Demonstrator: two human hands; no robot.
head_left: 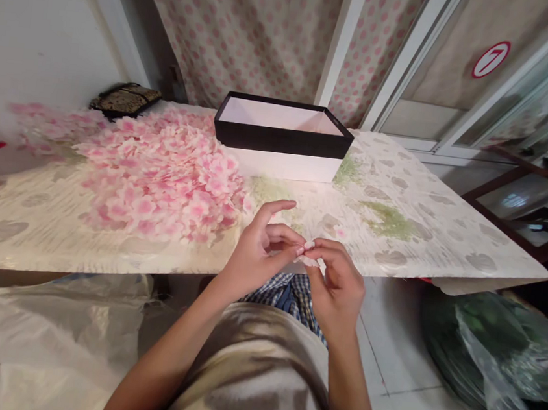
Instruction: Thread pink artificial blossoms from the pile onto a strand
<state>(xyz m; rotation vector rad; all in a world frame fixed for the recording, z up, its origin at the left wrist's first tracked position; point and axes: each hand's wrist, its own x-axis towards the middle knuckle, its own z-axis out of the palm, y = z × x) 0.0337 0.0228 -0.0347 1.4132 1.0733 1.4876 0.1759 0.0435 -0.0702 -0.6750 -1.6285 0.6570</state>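
Observation:
Both hands meet over the table's front edge around a small pale pink artificial flower. My left hand pinches it between thumb and fingertips, with the index finger lifted away. From the other side my right hand grips the flower with thumb and index finger; the fingers partly cover it. A big heap of pink artificial flowers lies on the table left of my hands. One loose pink petal piece rests just beyond my right hand.
A black-rimmed white box stands at the back of the patterned table. Small green stem pieces lie to the right. A dark pouch sits at the far left. Plastic bags hang below the front edge.

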